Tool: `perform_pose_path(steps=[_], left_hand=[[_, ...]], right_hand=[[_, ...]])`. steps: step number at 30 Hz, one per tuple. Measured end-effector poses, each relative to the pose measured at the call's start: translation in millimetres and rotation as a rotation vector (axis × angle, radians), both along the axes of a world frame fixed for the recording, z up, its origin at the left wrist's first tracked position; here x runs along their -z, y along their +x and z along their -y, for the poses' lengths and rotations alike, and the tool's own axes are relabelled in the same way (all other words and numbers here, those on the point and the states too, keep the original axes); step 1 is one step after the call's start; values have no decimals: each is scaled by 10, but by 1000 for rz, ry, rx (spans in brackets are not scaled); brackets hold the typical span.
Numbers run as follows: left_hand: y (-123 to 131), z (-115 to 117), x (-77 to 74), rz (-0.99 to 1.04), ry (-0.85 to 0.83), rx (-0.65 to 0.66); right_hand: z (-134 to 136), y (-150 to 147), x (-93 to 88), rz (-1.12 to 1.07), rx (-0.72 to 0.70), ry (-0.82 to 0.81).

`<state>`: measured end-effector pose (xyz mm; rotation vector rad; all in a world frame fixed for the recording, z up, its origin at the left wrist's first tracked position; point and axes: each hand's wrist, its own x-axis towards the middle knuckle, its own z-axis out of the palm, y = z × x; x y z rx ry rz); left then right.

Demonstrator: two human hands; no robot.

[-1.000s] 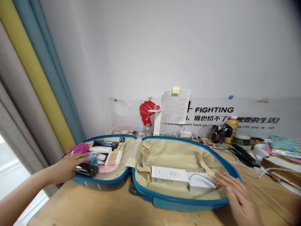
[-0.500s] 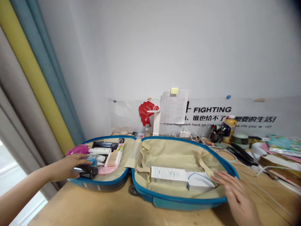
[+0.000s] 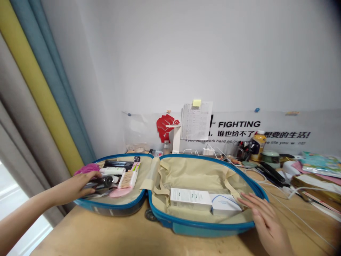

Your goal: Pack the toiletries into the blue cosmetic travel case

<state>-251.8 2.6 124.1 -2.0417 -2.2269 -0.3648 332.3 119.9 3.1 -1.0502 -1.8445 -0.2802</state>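
A blue-rimmed suitcase (image 3: 213,224) lies opened flat, both halves showing cream lining. Over its left half, my left hand (image 3: 80,184) is closed on a dark bottle (image 3: 108,181), whose round end points right. Around it lie a magenta mesh item (image 3: 86,169), a white tube (image 3: 113,171), a black box (image 3: 118,164), a pack of cotton swabs (image 3: 128,180) and a pink flat item (image 3: 120,192). My right hand (image 3: 269,217) rests on the right half's rim, fingers outstretched and holding nothing. Beside those fingers are two white boxes (image 3: 190,199) in the right half.
The suitcase sits on a wooden desk (image 3: 106,234). To the right are cables, a yellow-labelled bottle (image 3: 258,145), a green jar (image 3: 270,158), a black flat tool (image 3: 274,174) and a packet of wipes (image 3: 322,163). A curtain (image 3: 48,117) hangs at the left.
My left hand has shifted the dark bottle up and away from the suitcase's near edge, and its round end now covers the blue-capped item. My right hand has stayed at the rim.
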Motion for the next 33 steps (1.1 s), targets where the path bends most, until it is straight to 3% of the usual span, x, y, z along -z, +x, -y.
perform_pose_path(steps=[3, 5, 10, 14, 18, 22, 26, 33], left_hand=[[54, -55, -167, 88, -49, 114], [247, -94, -264, 109, -37, 128], [1222, -201, -460, 108, -21, 365], [2039, -417, -525, 151, -160, 578], [2605, -697, -359, 136, -301, 659], [2936, -845, -93, 23, -417, 679], [3070, -889, 71, -50, -492, 688], [3105, -975, 166, -113, -564, 637]], right_hand=[[3, -7, 0, -18, 6, -17], [-2, -8, 8, -16, 4, -5], [-18, 6, 30, 6, 4, 33], [-12, 12, 18, 41, 0, 33], [2, -2, -1, 43, 7, 69], [10, -5, -7, 36, 9, 59], [14, 2, -7, 35, 1, 28], [20, -8, -19, 11, -5, 11]])
